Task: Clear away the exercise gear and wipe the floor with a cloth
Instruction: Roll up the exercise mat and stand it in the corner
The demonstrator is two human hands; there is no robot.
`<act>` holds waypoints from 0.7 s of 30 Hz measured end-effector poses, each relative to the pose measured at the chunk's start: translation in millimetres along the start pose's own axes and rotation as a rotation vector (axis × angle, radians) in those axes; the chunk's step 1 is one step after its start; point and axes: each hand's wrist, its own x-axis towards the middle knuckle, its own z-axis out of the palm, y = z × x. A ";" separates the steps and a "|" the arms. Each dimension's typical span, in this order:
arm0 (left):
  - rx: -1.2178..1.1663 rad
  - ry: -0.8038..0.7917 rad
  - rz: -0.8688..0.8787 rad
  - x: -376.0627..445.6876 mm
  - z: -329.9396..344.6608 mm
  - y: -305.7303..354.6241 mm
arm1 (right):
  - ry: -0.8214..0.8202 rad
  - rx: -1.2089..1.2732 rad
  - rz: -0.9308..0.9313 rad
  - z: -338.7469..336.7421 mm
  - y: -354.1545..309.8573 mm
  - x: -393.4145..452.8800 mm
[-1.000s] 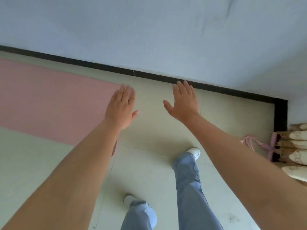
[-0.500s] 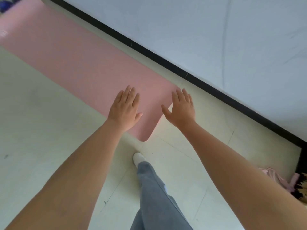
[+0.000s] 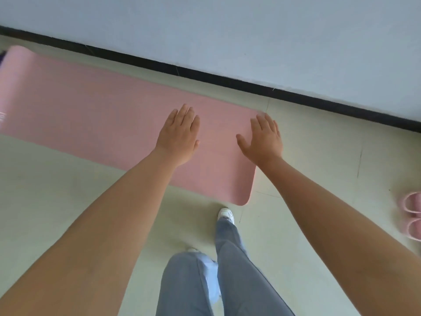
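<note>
Mat (image 3: 95, 115) swung level | left end cut off | both hands' fingers spread, empty.

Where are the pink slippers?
The pair of pink plastic slippers sits at the far right edge of the head view, on the pale tiled floor, right of the flat pink exercise mat.

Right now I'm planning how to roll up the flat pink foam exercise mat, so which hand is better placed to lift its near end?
Right, probably. The right hand hangs open above the flat pink foam exercise mat beside its short end; the left hand, also open, sits further inward.
</note>
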 end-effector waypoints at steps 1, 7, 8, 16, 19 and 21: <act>0.011 -0.021 0.015 7.0 5.4 -13.0 | -0.002 0.004 0.019 4.5 -6.7 6.8; 0.027 -0.097 0.215 61.3 53.8 -65.7 | -0.066 0.028 0.235 56.8 -27.2 33.3; 0.035 -0.107 0.257 71.6 62.5 -72.1 | -0.068 0.046 0.290 68.1 -30.6 36.2; 0.058 -0.168 0.471 151.6 186.3 -83.5 | -0.022 0.307 0.762 204.0 -47.2 54.0; 0.053 -0.208 0.491 178.0 257.6 -64.4 | -0.052 0.350 0.852 277.0 -23.6 66.4; 0.050 -0.216 0.496 198.5 307.4 -48.6 | -0.047 0.395 0.923 324.4 3.2 81.3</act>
